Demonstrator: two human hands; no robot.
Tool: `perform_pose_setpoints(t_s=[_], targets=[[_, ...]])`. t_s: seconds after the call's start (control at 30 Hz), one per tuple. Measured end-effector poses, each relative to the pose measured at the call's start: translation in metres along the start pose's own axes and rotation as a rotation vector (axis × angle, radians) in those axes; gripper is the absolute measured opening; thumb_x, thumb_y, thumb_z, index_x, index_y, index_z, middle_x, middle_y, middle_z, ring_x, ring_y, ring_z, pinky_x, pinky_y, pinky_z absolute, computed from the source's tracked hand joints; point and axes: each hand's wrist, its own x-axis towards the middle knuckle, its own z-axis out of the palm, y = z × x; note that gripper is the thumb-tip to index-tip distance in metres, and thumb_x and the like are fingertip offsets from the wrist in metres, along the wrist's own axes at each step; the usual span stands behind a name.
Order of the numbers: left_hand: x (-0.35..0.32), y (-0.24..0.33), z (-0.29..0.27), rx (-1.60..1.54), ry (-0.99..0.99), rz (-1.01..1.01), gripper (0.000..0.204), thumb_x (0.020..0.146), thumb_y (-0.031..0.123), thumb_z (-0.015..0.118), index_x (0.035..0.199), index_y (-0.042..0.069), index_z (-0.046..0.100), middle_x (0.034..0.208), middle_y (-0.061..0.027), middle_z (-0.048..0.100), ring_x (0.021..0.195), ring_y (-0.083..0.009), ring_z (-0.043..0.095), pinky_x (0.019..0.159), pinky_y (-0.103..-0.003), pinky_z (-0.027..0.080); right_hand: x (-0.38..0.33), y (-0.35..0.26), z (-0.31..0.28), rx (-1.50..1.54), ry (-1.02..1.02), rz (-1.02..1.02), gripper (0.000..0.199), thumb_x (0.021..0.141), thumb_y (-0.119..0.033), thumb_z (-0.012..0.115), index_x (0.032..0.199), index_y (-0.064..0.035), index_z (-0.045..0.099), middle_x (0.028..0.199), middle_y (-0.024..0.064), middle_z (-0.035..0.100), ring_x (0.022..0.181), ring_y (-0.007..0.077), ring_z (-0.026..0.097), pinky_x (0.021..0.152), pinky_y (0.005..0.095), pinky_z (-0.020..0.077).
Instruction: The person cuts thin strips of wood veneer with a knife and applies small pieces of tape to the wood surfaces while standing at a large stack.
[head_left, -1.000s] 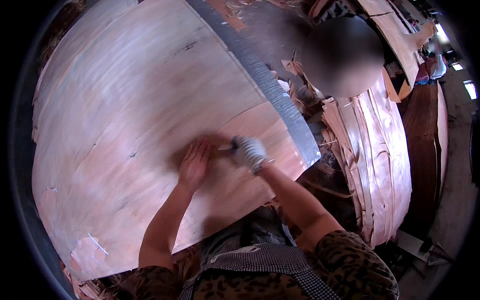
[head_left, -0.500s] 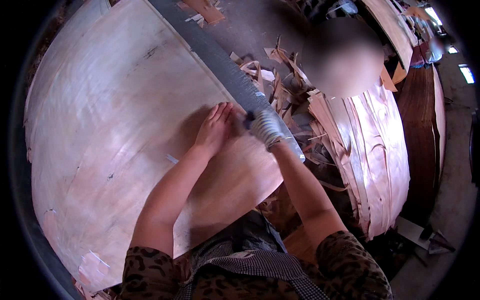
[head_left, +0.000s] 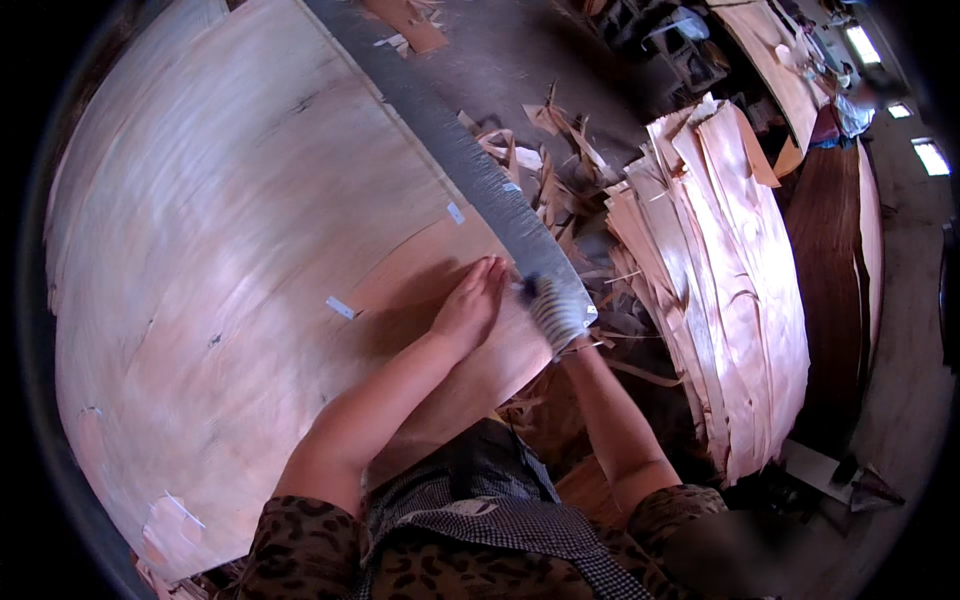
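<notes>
A large pale wood veneer sheet lies before me, its straight right edge running along a dark grey board. My left hand rests on the sheet near that edge, fingers stretched out and held together. Just right of it, my right hand, in a striped glove, is closed at the sheet's edge. Something dark shows at its fingertips, too blurred to name. Beyond my left hand is a pinkish veneer patch, with one short white tape strip at its far end and another white strip to the left.
Torn veneer scraps litter the floor past the board. At the right stands a stack of loose veneer sheets, with a darker brown stack behind it. A person is far off at the upper right.
Both hands have moved nearer to me and to the right along the sheet's edge. The patch and the white strip at its far end have come into sight.
</notes>
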Motion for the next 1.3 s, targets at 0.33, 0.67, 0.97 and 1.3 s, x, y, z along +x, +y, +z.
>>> perform_pose_setpoints(t_s=[0.33,0.67,0.97,1.3], targets=[[-0.198,-0.016,-0.106,-0.149,0.112,-0.568,0.042,0.075,0.006,0.054,0.118,0.006,0.052,0.131,-0.0102,0.041,0.124,-0.0276,0.036,0.105,-0.05,0.022,-0.092,-0.016,-0.012,0.844,-0.249,0.22,0.014,0.084,-0.007,0.053,0.095,-0.002,0.058,0.073,0.005,0.063,0.051,0.0108,0.055,0.043,0.0222,0.0446],[-0.431,0.048,-0.163,-0.095,0.13,-0.84,0.046,0.073,0.0,0.051,0.118,0.004,0.051,0.131,-0.0143,0.042,0.125,-0.0341,0.034,0.104,-0.048,0.023,-0.14,-0.104,0.059,1.007,-0.581,0.095,0.013,0.084,-0.013,0.054,0.094,-0.0067,0.058,0.075,0.0063,0.066,0.055,0.0175,0.06,0.044,0.0285,0.0444],[-0.268,0.01,-0.132,-0.177,0.149,-0.485,0.044,0.075,0.006,0.053,0.119,0.006,0.05,0.13,-0.0121,0.043,0.122,-0.0294,0.039,0.104,-0.042,0.028,-0.039,-0.107,0.008,0.941,-0.275,0.342,0.02,0.081,-0.025,0.062,0.084,-0.0052,0.06,0.063,0.0043,0.061,0.045,0.0112,0.053,0.038,0.0258,0.0371],[-0.101,-0.019,-0.057,-0.669,0.184,-0.696,0.023,0.09,0.013,0.039,0.108,0.005,0.052,0.113,-0.012,0.052,0.106,-0.0233,0.049,0.094,-0.037,0.038,-0.03,-0.107,0.046,1.069,-0.278,0.183,0.027,0.08,-0.016,0.058,0.102,-0.0011,0.06,0.077,0.0108,0.06,0.065,0.015,0.053,0.059,0.032,0.0455]])
